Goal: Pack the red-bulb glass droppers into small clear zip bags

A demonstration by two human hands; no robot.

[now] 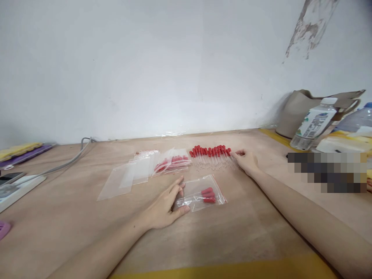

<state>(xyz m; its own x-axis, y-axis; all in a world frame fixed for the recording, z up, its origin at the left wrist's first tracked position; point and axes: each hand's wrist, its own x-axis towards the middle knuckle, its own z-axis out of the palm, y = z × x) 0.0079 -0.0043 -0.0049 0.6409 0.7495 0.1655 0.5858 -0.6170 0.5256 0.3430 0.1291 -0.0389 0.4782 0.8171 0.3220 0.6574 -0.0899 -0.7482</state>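
A clear zip bag (195, 185) lies flat on the table with red-bulbed droppers (208, 195) inside, bulbs toward its right, red-edged end. Its left end is held by my left hand (167, 205), thumb at the near edge and fingers at the far edge. Farther back, a row of loose droppers (213, 152) lies with red bulbs away from me and clear stems toward me. My right hand (245, 159) is at the row's right end, thumb and fingertips closed on a dropper there; the fingers partly hide it.
Left of the loose droppers is a pile of filled bags (171, 163), with flat unfilled zip bags (116, 182) fanned beside it. A plastic bottle (314, 124) and a grey-beige bag (293, 112) stand at the back right. A cable (66, 164) runs along the left.
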